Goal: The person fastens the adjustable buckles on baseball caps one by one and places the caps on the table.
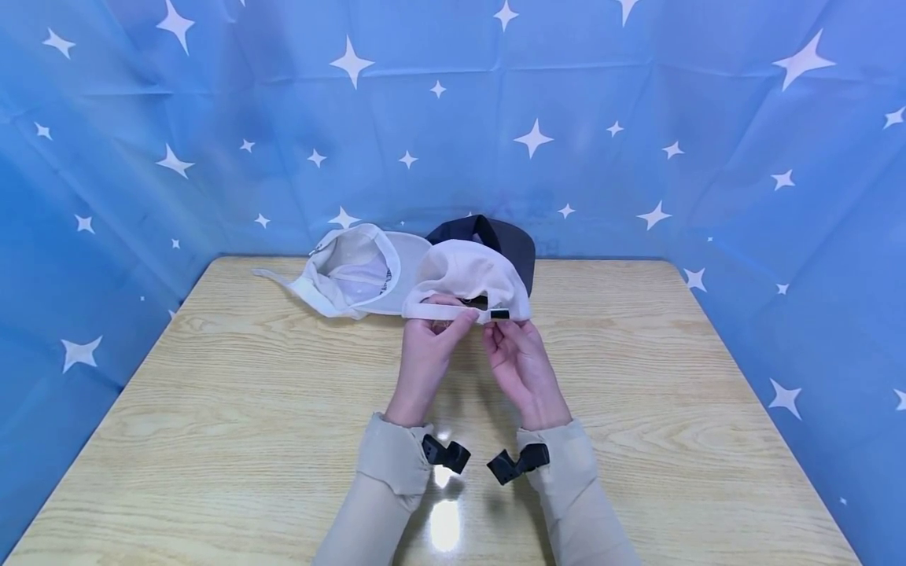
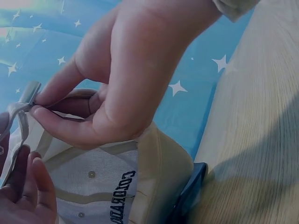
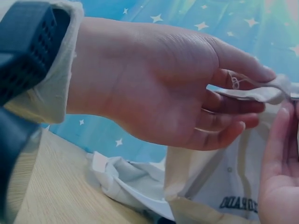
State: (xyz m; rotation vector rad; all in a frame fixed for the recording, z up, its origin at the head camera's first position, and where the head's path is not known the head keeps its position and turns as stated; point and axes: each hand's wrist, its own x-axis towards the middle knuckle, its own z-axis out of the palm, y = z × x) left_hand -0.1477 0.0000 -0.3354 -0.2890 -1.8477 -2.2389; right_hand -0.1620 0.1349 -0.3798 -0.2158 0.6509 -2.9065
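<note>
Table [image 1: 248,424]: curtain [image 1: 453,110] behind and on both sides. First cap [image 1: 347,275]: on table, far left of centre. Second cap [image 1: 522,248]: right of first, behind third. Third cap [image 1: 467,271]: before second; strap [image 1: 425,311] nearside, left hand [image 1: 427,343] leftward, right hand [image 1: 524,363] rightward.

The pale cap [image 1: 470,267] I grip is matt, wrinkled cloth with a shiny, metal-looking buckle [image 2: 31,92], over a smooth, glossy wood-grain table [image 1: 248,409], a creased fabric backdrop [image 1: 453,118] on the far side.
</note>
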